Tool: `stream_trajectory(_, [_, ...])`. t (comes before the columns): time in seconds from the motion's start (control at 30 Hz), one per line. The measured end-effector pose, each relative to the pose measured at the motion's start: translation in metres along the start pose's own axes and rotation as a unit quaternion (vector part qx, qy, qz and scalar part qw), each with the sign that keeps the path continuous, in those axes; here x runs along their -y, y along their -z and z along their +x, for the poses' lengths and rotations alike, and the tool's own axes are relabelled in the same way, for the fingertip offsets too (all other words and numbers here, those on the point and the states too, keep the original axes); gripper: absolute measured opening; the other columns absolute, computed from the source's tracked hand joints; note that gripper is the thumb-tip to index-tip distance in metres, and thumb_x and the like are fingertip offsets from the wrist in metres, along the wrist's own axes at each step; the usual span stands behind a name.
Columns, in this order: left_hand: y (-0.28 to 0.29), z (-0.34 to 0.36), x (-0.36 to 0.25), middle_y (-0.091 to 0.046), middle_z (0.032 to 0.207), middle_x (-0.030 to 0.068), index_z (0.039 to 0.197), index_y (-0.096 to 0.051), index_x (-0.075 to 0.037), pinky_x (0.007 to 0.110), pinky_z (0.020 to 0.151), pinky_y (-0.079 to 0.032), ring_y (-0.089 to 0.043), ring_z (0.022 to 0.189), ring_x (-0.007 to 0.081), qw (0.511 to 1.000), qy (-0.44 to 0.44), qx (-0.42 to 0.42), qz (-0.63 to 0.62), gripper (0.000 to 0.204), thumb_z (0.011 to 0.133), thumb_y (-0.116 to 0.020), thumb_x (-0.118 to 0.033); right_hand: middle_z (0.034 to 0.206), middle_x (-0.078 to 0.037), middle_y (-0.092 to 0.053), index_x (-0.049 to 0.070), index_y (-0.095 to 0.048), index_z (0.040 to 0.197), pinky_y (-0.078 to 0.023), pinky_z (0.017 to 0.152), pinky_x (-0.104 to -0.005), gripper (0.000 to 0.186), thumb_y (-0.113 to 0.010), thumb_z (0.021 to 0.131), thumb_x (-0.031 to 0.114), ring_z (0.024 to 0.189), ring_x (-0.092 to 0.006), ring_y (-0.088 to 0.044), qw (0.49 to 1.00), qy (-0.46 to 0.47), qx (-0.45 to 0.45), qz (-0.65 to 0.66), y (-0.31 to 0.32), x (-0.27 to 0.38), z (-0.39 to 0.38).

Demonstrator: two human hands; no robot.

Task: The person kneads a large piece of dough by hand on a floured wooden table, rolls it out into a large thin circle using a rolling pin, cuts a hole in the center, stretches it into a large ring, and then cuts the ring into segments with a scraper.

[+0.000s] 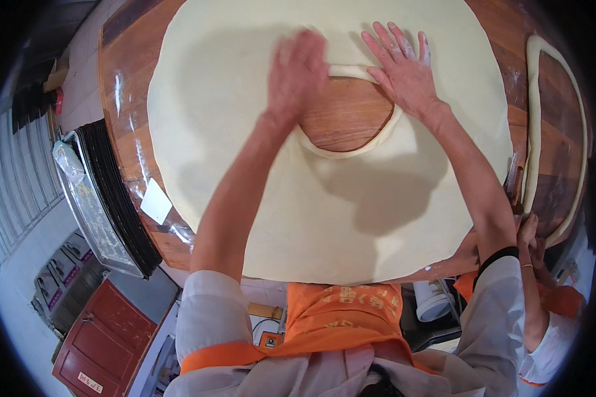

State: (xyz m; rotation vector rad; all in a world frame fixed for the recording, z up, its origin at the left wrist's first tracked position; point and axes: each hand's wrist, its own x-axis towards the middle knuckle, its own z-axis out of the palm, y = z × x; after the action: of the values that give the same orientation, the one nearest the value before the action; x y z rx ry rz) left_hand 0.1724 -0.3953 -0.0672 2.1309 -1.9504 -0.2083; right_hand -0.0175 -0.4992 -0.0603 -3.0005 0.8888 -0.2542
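A very large round sheet of pale dough (351, 218) covers most of a wooden table (122, 106). A hole in its middle shows bare wood (344, 112), and the hole's edge is rolled into a thin rim (351, 151). My left hand (297, 73) is blurred and presses on the rolled rim at the hole's upper left. My right hand (402, 66) lies flat with fingers spread on the dough at the hole's upper right, touching the rim.
A long dough rope (535, 126) curves along the table's right side. Another person's hand (528, 233) rests near it at the right edge. A white scraper (156, 201) lies at the table's left edge, beside a stack of dark trays (106, 198).
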Motion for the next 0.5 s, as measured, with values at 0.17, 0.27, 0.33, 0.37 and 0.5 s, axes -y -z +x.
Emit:
stream_trajectory(0.17, [-0.017, -0.050, -0.041, -0.052, 0.120, 0.0092, 0.117, -0.051, -0.004, 0.037, 0.098, -0.034, -0.045, 0.115, 0.0242, 0.982, -0.094, 0.091, -0.133, 0.041, 0.083, -0.048, -0.026, 0.138, -0.005, -0.034, 0.016, -0.034, 0.134, -0.024, 0.107, -0.0438, 0.051, -0.049, 0.086, 0.027, 0.129, -0.0252, -0.029, 0.966, 0.050, -0.020, 0.254, 0.001, 0.070, -0.003])
stream_trajectory(0.27, [-0.014, -0.063, -0.061, -0.045, 0.128, 0.0108, 0.124, -0.045, -0.003, 0.038, 0.103, -0.028, -0.037, 0.121, 0.0272, 0.994, -0.066, 0.059, -0.065, 0.050, 0.084, -0.047, -0.033, 0.140, -0.007, -0.032, 0.013, -0.033, 0.135, -0.022, 0.109, -0.0395, 0.052, -0.049, 0.086, 0.025, 0.129, -0.0259, -0.028, 0.969, 0.057, 0.068, 0.231, -0.004, 0.082, -0.029])
stream_trajectory(0.33, [-0.016, -0.083, -0.064, -0.044, 0.129, 0.0123, 0.124, -0.043, -0.001, 0.041, 0.102, -0.027, -0.037, 0.122, 0.0301, 0.995, -0.096, 0.000, -0.027, 0.051, 0.084, -0.049, -0.032, 0.141, -0.008, -0.030, 0.011, -0.031, 0.135, -0.021, 0.109, -0.0396, 0.054, -0.049, 0.087, 0.028, 0.130, -0.0260, -0.028, 0.966, 0.011, 0.088, 0.244, 0.003, 0.079, -0.051])
stream_trajectory(0.37, [-0.015, -0.094, -0.066, -0.042, 0.130, 0.0130, 0.125, -0.042, 0.000, 0.042, 0.104, -0.026, -0.036, 0.122, 0.0303, 0.995, -0.093, 0.018, -0.040, 0.053, 0.084, -0.049, -0.033, 0.141, -0.009, -0.029, 0.010, -0.030, 0.136, -0.021, 0.109, -0.0395, 0.056, -0.049, 0.087, 0.030, 0.130, -0.0260, -0.027, 0.969, 0.032, 0.099, 0.225, 0.005, 0.081, -0.062])
stream_trajectory(0.5, [-0.001, -0.126, -0.077, -0.038, 0.133, 0.0161, 0.128, -0.037, 0.002, 0.043, 0.106, -0.021, -0.033, 0.125, 0.0313, 0.992, -0.093, 0.061, -0.064, 0.059, 0.084, -0.049, -0.035, 0.141, -0.013, -0.028, 0.006, -0.028, 0.136, -0.020, 0.109, -0.0394, 0.063, -0.048, 0.087, 0.038, 0.131, -0.0265, -0.026, 0.970, 0.067, 0.143, 0.184, 0.023, 0.085, -0.091])
